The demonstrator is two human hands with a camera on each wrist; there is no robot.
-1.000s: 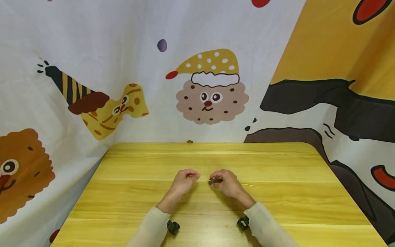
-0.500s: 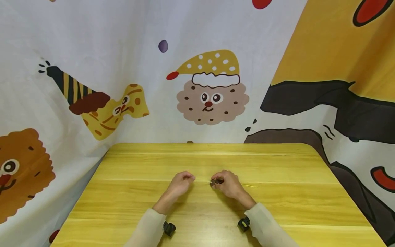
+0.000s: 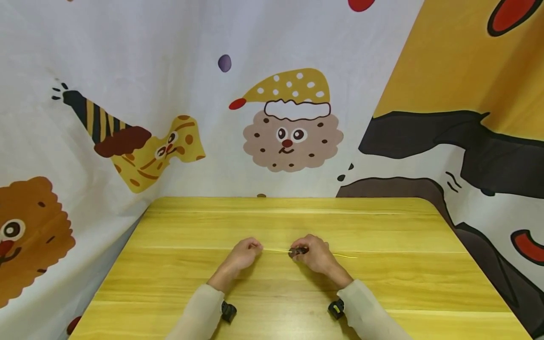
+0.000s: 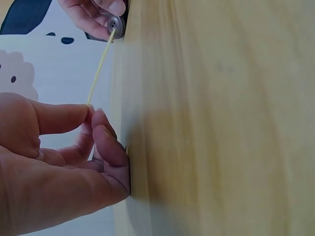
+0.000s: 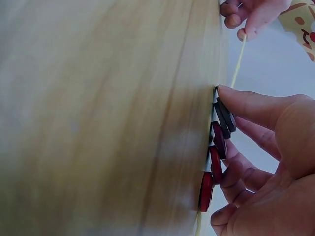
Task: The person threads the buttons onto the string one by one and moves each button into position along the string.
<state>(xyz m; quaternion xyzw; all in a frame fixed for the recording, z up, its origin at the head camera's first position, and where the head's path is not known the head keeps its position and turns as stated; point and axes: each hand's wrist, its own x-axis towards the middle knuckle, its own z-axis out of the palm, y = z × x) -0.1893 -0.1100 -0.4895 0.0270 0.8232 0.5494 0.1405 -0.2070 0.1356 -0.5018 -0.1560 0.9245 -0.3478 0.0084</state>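
My left hand (image 3: 244, 253) pinches a thin yellow string (image 4: 101, 64) between thumb and fingertips, as the left wrist view shows. That string runs taut from there to the row of buttons in my right hand (image 3: 318, 255), where it comes out of a hole in a round brown-grey button (image 4: 116, 28). Thumb and fingers of the right hand grip the front of the row. In the right wrist view dark grey buttons (image 5: 225, 118) lead, followed by dark red buttons (image 5: 205, 191) standing on edge at the tabletop. The string's tail (image 3: 346, 256) lies on the table beyond the right hand.
Both hands are low over a light wooden table (image 3: 272, 293). Behind it hangs a white cloth (image 3: 204, 94) printed with cartoon biscuits. Each wrist wears a small black camera, and the table's far edge meets the cloth.
My left hand has moved left, away from the right hand, drawing out the yellow string so that a length now spans the gap. The right hand and buttons have barely moved.
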